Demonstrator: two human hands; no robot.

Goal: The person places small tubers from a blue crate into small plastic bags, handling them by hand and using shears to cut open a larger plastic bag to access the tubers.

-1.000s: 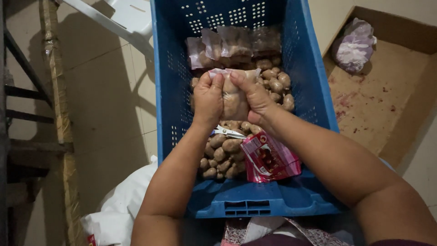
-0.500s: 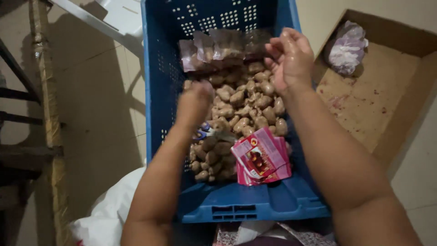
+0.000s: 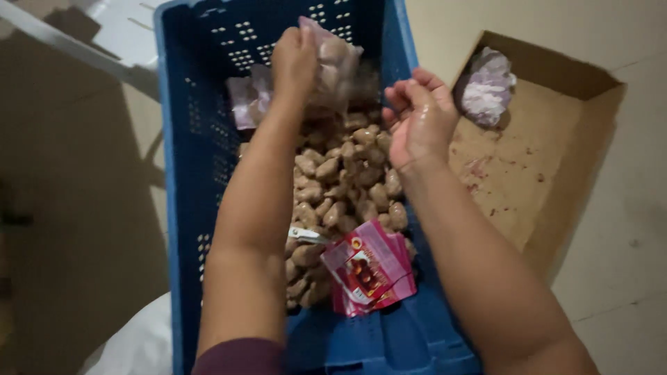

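A blue plastic crate (image 3: 182, 173) holds a heap of small brown lumps (image 3: 340, 187) that look like sweets or dates. My left hand (image 3: 293, 59) is at the crate's far end, shut on a clear filled bag (image 3: 335, 64) held above other filled bags (image 3: 249, 97). My right hand (image 3: 417, 121) hovers over the crate's right side, fingers loosely curled, holding nothing. A stack of red and pink printed labels (image 3: 368, 274) lies on the heap near me, with small scissors (image 3: 306, 235) beside my left forearm.
An open cardboard box (image 3: 556, 180) lies right of the crate, with a crumpled plastic bag (image 3: 486, 87) in its far corner. A white plastic sheet (image 3: 139, 347) sits at lower left. A white chair frame (image 3: 104, 35) is at upper left. Tiled floor surrounds everything.
My hands came apart from the bag they held together. My left hand reached to the far end and took hold of a filled bag; my right hand drew back, empty.
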